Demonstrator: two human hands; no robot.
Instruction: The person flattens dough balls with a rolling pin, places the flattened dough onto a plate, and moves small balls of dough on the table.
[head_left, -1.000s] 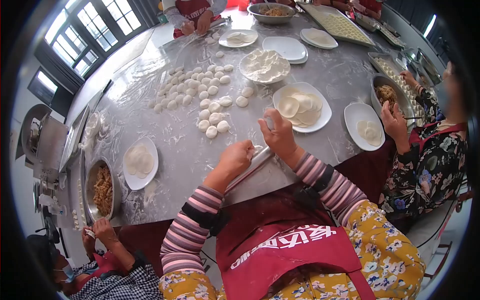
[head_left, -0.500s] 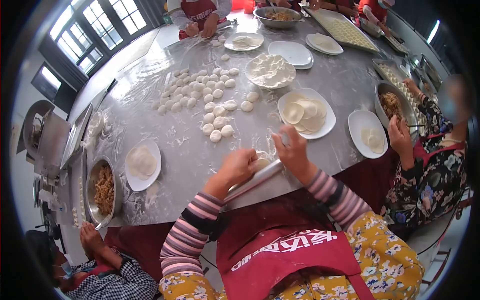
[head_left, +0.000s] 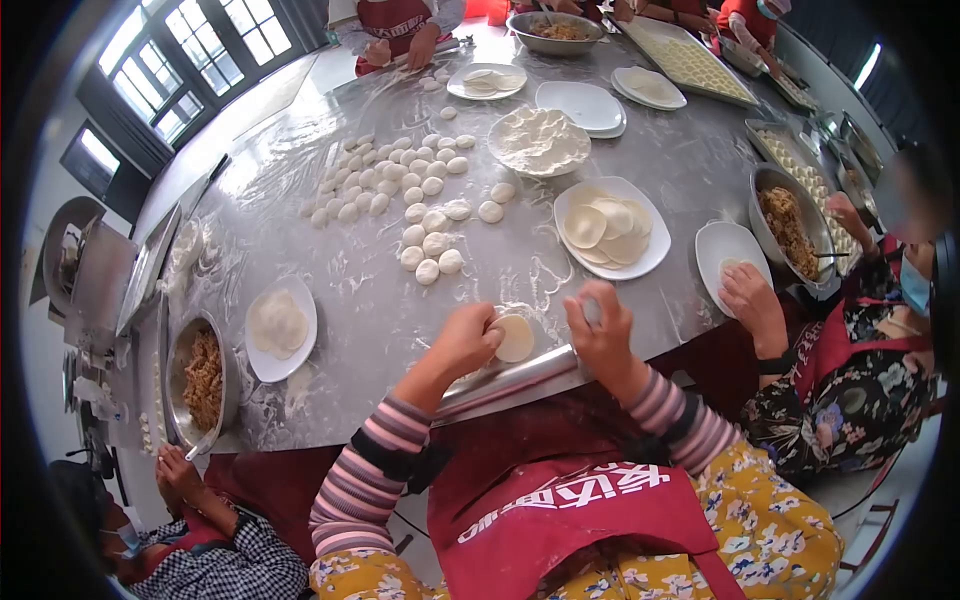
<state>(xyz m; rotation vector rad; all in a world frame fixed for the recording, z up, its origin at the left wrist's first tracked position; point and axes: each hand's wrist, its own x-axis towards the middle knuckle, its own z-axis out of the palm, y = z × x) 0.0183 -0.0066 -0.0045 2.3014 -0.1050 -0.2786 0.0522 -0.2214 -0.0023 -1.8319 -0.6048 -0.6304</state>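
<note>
A thin round dumpling wrapper (head_left: 515, 338) lies near the front edge of the floured metal table. My left hand (head_left: 467, 338) pinches its left rim between thumb and curled fingers. Between the wrapper and my body runs a shiny rolling pin (head_left: 505, 385), apart from the wrapper. My right hand (head_left: 602, 330) is closed at the pin's right end, its palm side mostly hidden. Beyond my hands, several flattened dough pieces (head_left: 436, 244) sit in a group. To the right of these, a white plate (head_left: 648, 262) bears stacked wrappers (head_left: 607, 225).
A bowl of flour (head_left: 540, 142) stands behind the dough. On the left are a plate of wrappers (head_left: 280, 328) and a filling bowl (head_left: 205, 375). A co-worker's hand (head_left: 752, 300) reaches onto the right-hand plate (head_left: 718, 245), near another filling bowl (head_left: 795, 225).
The rolling pin has come off the wrapper toward the table edge, with my right hand lower. More of the wrapper shows. The right-hand co-worker's hand has moved from the bowl to the plate.
</note>
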